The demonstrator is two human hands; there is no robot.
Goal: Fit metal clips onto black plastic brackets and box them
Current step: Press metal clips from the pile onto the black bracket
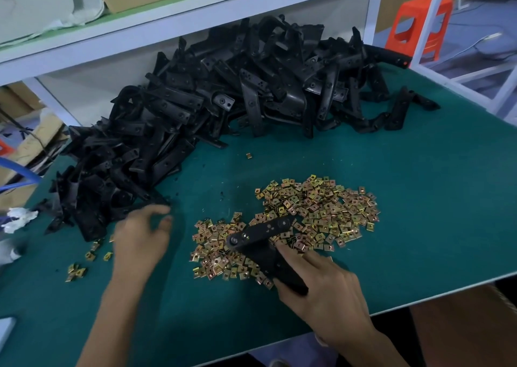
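The right hand (321, 291) grips a black bracket (263, 243) by one leg. The free leg lies beyond the fingers, long axis crosswise, over the clip pile (321, 207). The left hand (140, 238) is farther from the clips, loosely curled, apparently empty, just beside the bracket heap (195, 100). Bare green mat (419, 198) separates the hands.

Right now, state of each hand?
Left hand: open, fingers loosely curled, holding nothing, beside the bracket pile.
Right hand: gripping a black bracket over the metal clips.
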